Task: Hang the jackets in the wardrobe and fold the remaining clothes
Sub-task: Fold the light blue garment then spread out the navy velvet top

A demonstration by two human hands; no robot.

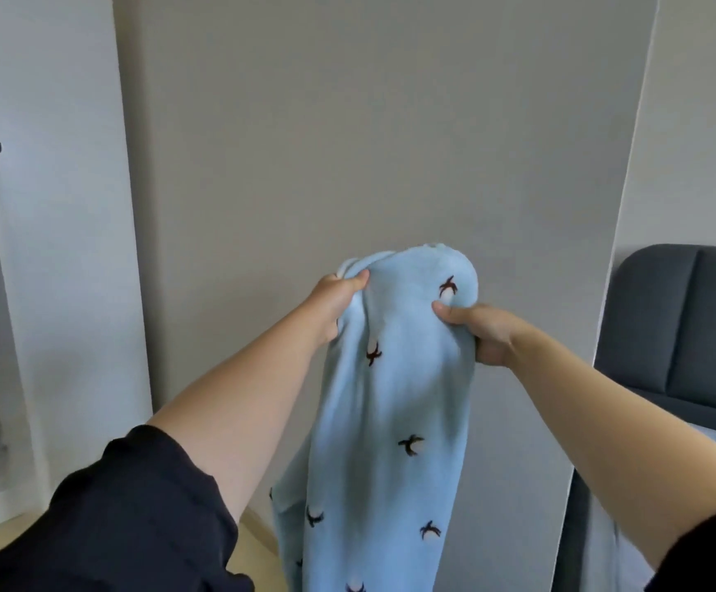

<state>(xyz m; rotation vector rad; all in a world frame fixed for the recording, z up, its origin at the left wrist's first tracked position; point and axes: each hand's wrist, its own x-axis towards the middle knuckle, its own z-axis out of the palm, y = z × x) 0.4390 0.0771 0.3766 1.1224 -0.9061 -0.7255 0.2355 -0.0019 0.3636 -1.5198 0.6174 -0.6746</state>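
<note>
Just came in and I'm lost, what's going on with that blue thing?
A person holds up a light blue fleece garment with small dark figures on it, left hand and right hand each gripping its top edge. It hangs down in front of a pale panel. A grey headboard stands at right.

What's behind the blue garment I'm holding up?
Behind the blue garment, held by the left hand and right hand, is a plain white panel. The part of it directly behind the cloth is hidden.
</note>
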